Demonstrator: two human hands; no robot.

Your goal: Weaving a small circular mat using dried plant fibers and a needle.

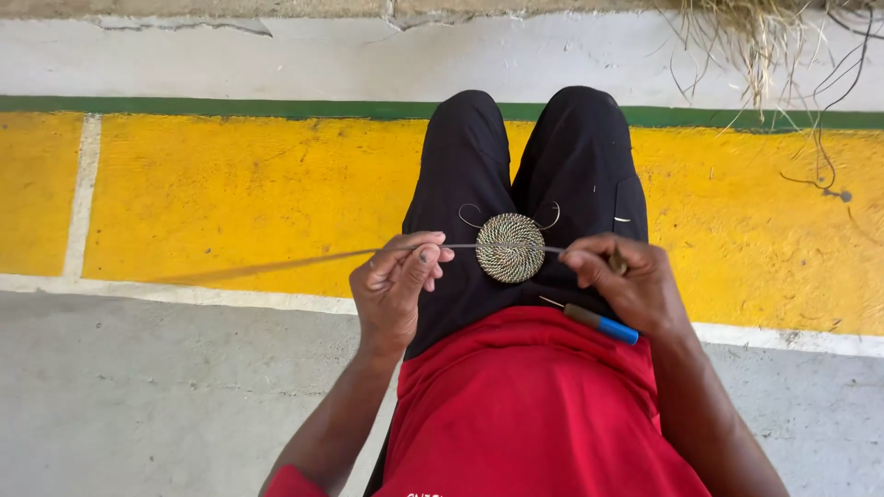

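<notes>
A small round coiled woven disc [510, 247] of pale straw rests over my black-trousered lap [571, 156]. My left hand [398, 287] pinches a long thin fibre strand [276, 265] that runs out blurred to the left and leads right to the disc. My right hand [626, 281] grips the disc's right edge and the strand's end there. Under the right hand lies a tool with a blue handle [603, 323], its thin metal point aimed left; whether the fingers hold it I cannot tell. Two loose curled fibre ends stick up from the disc.
I sit in a red shirt [534, 405] on a grey concrete floor [166, 396]. Ahead runs a yellow painted band [239, 193] with white lines, then a green stripe and a white wall. Dry grass fibres [764, 46] hang at the upper right.
</notes>
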